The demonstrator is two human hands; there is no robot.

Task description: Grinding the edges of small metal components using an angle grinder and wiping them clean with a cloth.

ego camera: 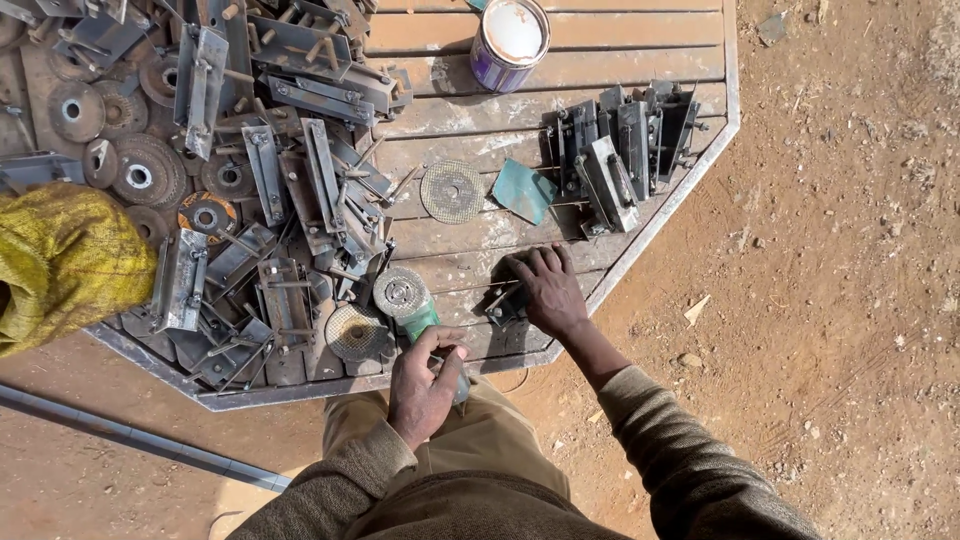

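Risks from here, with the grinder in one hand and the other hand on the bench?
1. The left hand alone grips the grinder; a one-handed hold may let it kick.
2. The right hand pins a small bracket close to the disc; its fingers look exposed.
3. The pile of loose metal crowds the disc and might snag.

You're outdoors, hard sun, sharp shadows. Bare reddish-brown dirt ground (830,250) with small stones runs right of and below your hands. Ahead of them: weathered octagonal wooden-plank table with metal edge frame (660,215). Long grey metal bar (130,437) lies on the dirt, lower left of your hands. Yellow woven sack (65,260) far left.
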